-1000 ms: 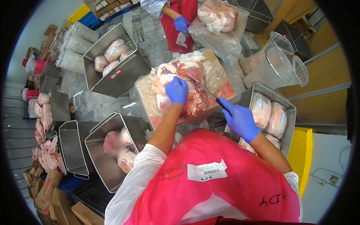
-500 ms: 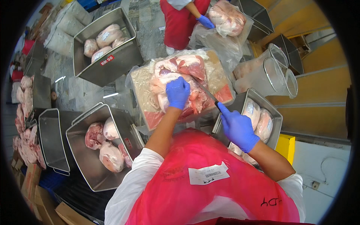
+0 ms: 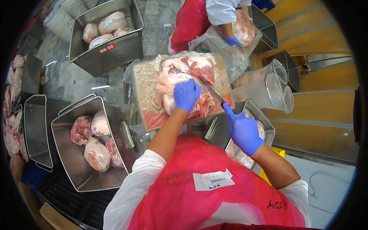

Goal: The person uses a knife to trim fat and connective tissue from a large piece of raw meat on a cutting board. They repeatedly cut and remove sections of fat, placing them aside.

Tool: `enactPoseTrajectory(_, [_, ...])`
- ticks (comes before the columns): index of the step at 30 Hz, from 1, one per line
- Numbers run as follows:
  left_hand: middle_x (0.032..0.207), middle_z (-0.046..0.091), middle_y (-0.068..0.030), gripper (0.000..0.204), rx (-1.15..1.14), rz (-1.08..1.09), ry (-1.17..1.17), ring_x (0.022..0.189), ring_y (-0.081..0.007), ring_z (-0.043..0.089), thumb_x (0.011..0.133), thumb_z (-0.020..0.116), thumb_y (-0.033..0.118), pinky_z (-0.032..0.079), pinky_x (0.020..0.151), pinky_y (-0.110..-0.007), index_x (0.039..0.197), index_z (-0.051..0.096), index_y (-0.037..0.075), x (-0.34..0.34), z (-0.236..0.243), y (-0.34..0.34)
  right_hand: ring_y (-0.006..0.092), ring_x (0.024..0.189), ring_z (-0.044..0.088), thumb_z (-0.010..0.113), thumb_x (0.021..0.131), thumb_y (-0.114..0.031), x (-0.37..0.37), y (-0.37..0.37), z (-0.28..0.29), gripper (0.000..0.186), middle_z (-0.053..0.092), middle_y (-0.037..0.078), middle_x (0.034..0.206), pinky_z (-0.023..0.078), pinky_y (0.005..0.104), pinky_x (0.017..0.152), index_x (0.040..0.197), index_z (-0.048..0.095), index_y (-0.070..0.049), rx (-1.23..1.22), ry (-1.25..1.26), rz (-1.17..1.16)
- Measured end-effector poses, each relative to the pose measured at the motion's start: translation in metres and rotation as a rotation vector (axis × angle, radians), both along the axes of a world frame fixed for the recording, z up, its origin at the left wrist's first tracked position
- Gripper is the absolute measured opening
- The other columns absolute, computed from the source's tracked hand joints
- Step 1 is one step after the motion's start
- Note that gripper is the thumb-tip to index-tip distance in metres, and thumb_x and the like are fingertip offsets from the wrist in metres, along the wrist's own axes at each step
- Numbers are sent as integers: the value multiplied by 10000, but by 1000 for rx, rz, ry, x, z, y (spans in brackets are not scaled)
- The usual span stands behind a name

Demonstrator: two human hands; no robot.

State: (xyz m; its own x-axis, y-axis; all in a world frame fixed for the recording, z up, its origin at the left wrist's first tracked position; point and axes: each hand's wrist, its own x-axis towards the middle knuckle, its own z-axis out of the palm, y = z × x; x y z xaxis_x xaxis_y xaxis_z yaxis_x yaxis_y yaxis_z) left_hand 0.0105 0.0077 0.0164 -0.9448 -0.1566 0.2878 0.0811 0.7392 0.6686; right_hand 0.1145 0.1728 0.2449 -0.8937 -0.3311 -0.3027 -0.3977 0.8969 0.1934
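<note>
Meat [image 3: 179,73] lies beneath the clenched left hand [image 3: 187,94], leftward of the right hand [image 3: 244,132] gripping a knife [image 3: 213,93].

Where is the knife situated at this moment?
In the head view, the knife sits slightly right of centre, its handle in the right hand and its blade reaching up-left to the meat, right of the left hand.

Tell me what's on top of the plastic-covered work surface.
Raw meat, with the gloved left hand clenched against it and the knife in the right hand slanting across its right side. The work surface beneath the meat is covered and cannot be seen.
</note>
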Motion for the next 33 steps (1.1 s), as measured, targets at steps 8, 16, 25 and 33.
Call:
enactPoseTrajectory(8, [702, 673, -170, 195, 82, -78, 15, 658, -392, 655, 879, 620, 257, 509, 666, -545, 786, 644, 87, -1, 2, -5, 351, 652, 682, 580, 878, -86, -32, -30, 12, 621, 683, 191, 797, 549, 477, 585, 1492, 489, -50, 5, -93, 95])
enactPoseTrajectory(16, [694, 666, -178, 196, 124, -84, 1, 634, -402, 651, 881, 628, 264, 511, 629, -554, 783, 636, 95, 0, -6, 0, 387, 824, 705, 591, 895, -108, -106, -60, 48, 538, 717, 209, 884, 554, 499, 708, 1431, 562, -62, 103, -275, 258])
enactPoseTrajectory(25, [717, 676, -177, 193, 68, -55, -28, 665, -378, 678, 926, 611, 279, 532, 642, -530, 827, 632, 115, 2, -3, 6, 219, 667, 639, 637, 941, -250, -263, -100, 70, 401, 726, 136, 867, 534, 370, 628, 1323, 703, -145, 276, -738, 5])
enactPoseTrajectory(33, [740, 688, -188, 236, 134, 31, -54, 679, -408, 676, 933, 613, 303, 525, 643, -557, 823, 637, 95, 11, -6, 12, 162, 578, 596, 643, 953, -301, -241, -120, 98, 438, 685, 61, 806, 484, 329, 509, 1390, 668, -284, 379, -698, 39])
